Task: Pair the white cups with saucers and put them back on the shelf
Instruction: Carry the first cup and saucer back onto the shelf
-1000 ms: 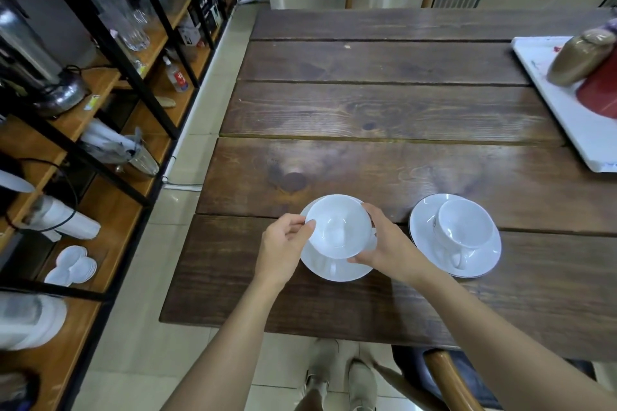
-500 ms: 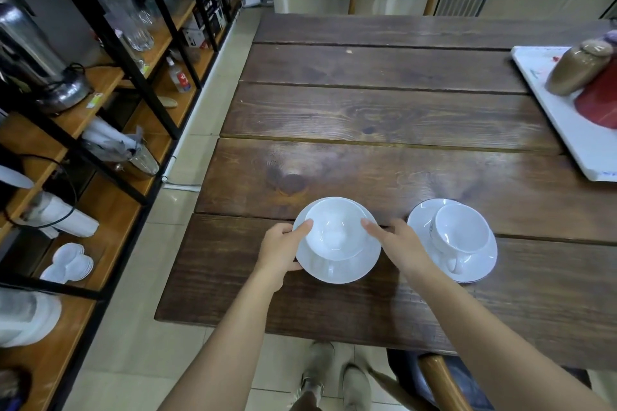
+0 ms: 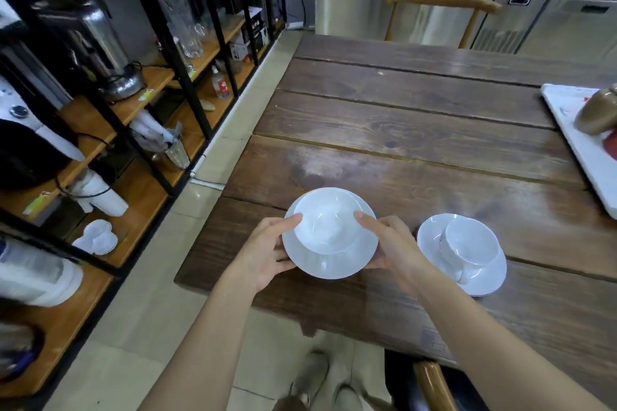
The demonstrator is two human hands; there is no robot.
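A white cup [image 3: 329,227] sits in a white saucer [image 3: 334,264], and the pair is lifted above the near left part of the wooden table [image 3: 417,150]. My left hand [image 3: 263,250] grips the saucer's left rim, thumb on the cup. On the saucer's right rim is my right hand [image 3: 392,248], its thumb also touching the cup. A second white cup [image 3: 469,245] rests on its own saucer [image 3: 490,280] on the table to the right. The shelf [image 3: 140,197] with wooden boards stands to the left.
Small white dishes [image 3: 96,237], paper-cup stacks [image 3: 100,197], a metal urn [image 3: 96,53] and glassware crowd the shelf. A white tray [image 3: 581,150] with a brown pot lies at the table's right edge. A chair back [image 3: 434,380] is below me, another chair [image 3: 440,0] at the far end.
Both hands have moved from the cup down to the saucer's rims and raised the pair off the table. My view has swung left toward the shelf.
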